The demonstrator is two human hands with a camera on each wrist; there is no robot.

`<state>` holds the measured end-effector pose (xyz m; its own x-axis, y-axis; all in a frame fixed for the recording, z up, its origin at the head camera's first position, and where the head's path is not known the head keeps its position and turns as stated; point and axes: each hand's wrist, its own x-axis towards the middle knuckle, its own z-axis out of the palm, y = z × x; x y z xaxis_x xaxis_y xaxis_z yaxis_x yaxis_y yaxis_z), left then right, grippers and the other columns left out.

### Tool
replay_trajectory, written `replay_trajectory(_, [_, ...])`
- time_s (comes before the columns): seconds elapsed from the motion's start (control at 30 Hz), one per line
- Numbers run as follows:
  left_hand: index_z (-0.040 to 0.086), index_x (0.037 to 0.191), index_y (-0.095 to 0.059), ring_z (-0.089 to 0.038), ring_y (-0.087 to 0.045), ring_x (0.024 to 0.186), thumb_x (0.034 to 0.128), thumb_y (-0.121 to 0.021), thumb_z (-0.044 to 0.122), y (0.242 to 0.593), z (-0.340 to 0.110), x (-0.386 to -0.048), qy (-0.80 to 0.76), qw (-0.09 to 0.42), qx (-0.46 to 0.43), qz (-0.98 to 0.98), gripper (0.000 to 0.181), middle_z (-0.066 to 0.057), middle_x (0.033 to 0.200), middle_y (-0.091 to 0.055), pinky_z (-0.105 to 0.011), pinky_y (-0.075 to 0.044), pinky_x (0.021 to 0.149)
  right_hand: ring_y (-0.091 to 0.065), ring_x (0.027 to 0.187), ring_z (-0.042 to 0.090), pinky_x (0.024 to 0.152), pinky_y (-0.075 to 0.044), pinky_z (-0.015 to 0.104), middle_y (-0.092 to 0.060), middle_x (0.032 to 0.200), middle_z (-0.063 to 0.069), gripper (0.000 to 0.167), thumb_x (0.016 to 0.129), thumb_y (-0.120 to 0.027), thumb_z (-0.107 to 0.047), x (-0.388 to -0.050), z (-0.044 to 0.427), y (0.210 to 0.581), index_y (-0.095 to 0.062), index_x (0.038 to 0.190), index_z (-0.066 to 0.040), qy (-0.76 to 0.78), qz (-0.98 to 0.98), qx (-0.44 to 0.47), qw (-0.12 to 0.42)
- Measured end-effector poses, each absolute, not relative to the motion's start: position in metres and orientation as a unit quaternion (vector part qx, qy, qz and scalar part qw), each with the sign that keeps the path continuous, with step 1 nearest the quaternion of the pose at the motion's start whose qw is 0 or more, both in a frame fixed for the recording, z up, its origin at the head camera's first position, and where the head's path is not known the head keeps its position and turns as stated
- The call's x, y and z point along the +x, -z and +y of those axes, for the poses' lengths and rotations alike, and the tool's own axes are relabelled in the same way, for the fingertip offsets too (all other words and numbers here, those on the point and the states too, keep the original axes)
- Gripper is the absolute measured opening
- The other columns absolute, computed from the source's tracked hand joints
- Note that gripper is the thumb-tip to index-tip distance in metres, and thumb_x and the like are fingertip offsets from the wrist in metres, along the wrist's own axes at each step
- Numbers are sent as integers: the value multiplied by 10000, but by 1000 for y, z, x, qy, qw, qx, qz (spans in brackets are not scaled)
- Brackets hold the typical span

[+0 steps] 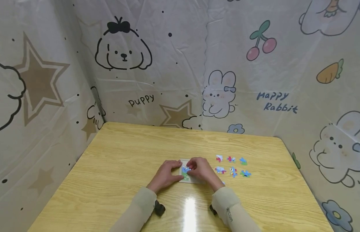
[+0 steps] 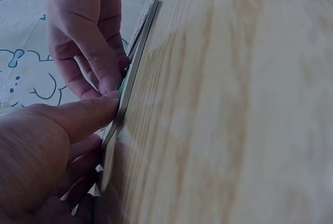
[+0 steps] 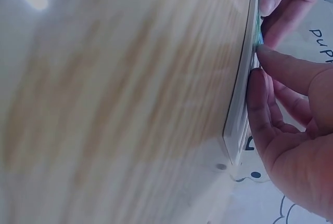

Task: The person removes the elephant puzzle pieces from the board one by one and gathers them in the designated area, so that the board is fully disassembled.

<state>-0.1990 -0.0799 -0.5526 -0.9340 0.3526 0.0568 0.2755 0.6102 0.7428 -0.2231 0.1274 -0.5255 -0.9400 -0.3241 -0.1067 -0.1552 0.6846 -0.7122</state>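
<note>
A small puzzle tray (image 1: 191, 181) with a pale border lies flat on the table. Blue and green jigsaw pieces (image 1: 185, 177) sit in its left part. My left hand (image 1: 163, 175) holds the tray's left side, thumb at the lower edge and fingers toward the upper corner. Over the tray, my right hand (image 1: 200, 169) pinches a puzzle piece against the blue area; its fingers mostly cover that piece. In the right wrist view, the right thumb (image 3: 286, 70) touches the tray's surface near a sliver of green and blue. The tray's right part is hidden by the right hand.
Loose puzzle pieces lie in rows right of the tray, among them a red and white one (image 1: 219, 158) and a blue-green one (image 1: 245, 173). One more peeks out by the right wrist. The wooden table (image 1: 124, 154) meets a printed cloth (image 1: 168, 64) behind.
</note>
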Motion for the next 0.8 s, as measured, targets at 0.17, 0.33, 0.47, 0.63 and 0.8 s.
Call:
replay_trajectory(0.17, [54, 1410, -635, -319, -498, 1389, 898, -827, 280, 553, -80, -200, -396, 39, 187, 898, 592, -66, 1508, -589, -533, -392, 1176, -611, 813, 135, 771, -543, 311, -674, 882, 10, 169, 860, -822, -41, -222, 127, 522, -742, 1005, -74, 366, 914, -141, 105])
replay_trajectory(0.33, [45, 1406, -637, -323, -499, 1393, 897, -829, 271, 553, -80, -200, -407, 40, 187, 893, 589, -80, 1501, -593, -533, -388, 1179, -620, 821, 143, 796, -554, 336, -680, 887, 14, 157, 867, -811, -34, -222, 127, 519, -743, 1004, -72, 355, 919, -138, 98])
replay_trajectory(0.47, [46, 1405, -638, -317, -499, 1394, 894, -831, 275, 553, -80, -200, -408, 41, 184, 893, 593, -77, 1502, -593, -530, -387, 1181, -625, 836, 142, 815, -561, 347, -684, 902, 16, 160, 874, -805, -39, -222, 128, 518, -744, 1019, -70, 355, 920, -133, 103])
replay_trajectory(0.63, [51, 1407, -638, -308, -496, 1393, 893, -832, 283, 553, -80, -200, -406, 43, 181, 895, 597, -67, 1506, -590, -527, -383, 1184, -631, 851, 136, 841, -566, 354, -690, 915, 12, 156, 883, -804, -58, -220, 131, 516, -745, 1027, -71, 359, 918, -128, 109])
replay_trajectory(0.8, [54, 1410, -635, -308, -494, 1396, 891, -832, 289, 554, -80, -200, -405, 44, 181, 895, 602, -65, 1508, -587, -529, -380, 1187, -637, 850, 138, 840, -578, 358, -691, 909, 16, 160, 877, -810, -51, -216, 138, 511, -746, 1023, -62, 362, 917, -134, 101])
